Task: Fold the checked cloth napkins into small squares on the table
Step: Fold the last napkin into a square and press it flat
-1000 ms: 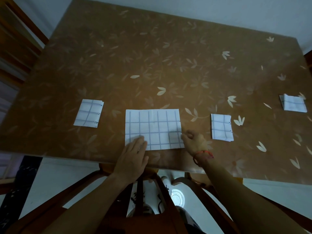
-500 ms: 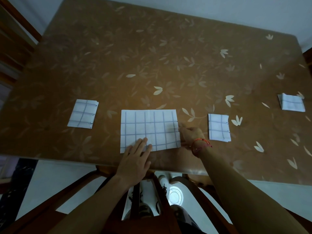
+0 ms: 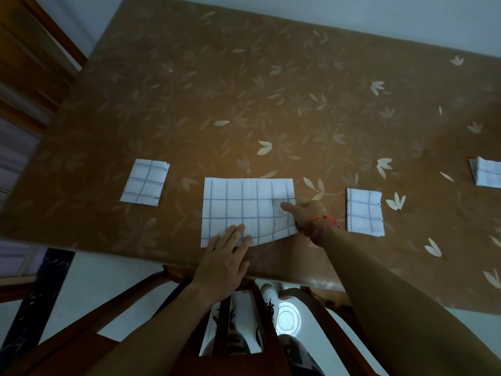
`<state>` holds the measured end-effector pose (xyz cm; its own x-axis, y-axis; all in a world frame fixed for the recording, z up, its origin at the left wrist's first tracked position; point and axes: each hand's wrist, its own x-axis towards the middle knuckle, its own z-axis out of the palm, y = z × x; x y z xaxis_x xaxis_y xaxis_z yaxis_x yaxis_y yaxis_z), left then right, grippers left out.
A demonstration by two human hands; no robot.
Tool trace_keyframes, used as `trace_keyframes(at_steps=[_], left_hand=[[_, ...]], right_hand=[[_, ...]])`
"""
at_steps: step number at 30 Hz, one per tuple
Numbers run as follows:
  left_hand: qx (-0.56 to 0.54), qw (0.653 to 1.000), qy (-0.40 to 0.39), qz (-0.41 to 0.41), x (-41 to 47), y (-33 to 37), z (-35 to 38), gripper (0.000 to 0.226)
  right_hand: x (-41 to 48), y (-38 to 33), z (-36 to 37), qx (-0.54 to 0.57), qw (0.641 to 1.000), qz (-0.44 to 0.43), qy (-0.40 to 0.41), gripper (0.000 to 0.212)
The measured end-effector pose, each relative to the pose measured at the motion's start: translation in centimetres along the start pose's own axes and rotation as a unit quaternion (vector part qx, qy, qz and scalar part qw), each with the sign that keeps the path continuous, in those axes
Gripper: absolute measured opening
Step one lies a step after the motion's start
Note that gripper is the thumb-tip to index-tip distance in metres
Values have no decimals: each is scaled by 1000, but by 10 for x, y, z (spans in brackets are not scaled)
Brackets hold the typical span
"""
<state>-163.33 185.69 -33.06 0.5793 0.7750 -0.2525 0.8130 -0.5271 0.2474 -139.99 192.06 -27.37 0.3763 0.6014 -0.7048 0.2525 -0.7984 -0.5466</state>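
At the left of the brown, leaf-patterned counter (image 3: 271, 77) lies a small folded napkin (image 3: 145, 182), white with blue checks, flat and well apart from the others. Near the front edge, in the middle, a wide napkin (image 3: 244, 207) is spread as a long rectangle. The left hand (image 3: 225, 256) lies flat, with straight fingers pressing the near edge of this wide napkin while the palm rests on the counter's front edge. The right hand (image 3: 306, 213) grasps the wide napkin's right edge, thumb on top of the cloth and pointing left; the other fingers are hidden behind the hand. The cloth's near right corner bends slightly beside that hand. A red string bracelet (image 3: 324, 222) circles the right wrist. Just to the right of the right hand, apart from it, sits a second folded napkin (image 3: 364, 211), a small upright rectangle. Far to the right, a fourth napkin (image 3: 486, 172), folded, is cut off by the frame's edge.
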Motion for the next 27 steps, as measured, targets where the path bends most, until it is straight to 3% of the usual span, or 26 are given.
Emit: trace_keyframes(at_steps=[8,12,15,20,27], left_hand=[[-17,1000,10,1,2,1,1,66],[-2,1000,28,-2,17,9,-5,68],[-7,999,49,2,28,23,-12,67],[-66,994,89,17,37,46,-14,57],[-136,988,69,3,39,38,-10,50]], right_hand=[[1,17,-5,15,999,-5,34,28],[-12,30,-12,127,988,12,86,21],[-24,41,-9,261,959,53,100,23],[-50,48,11,374,921,105,17,22],[-65,51,21,312,945,81,-55,16]])
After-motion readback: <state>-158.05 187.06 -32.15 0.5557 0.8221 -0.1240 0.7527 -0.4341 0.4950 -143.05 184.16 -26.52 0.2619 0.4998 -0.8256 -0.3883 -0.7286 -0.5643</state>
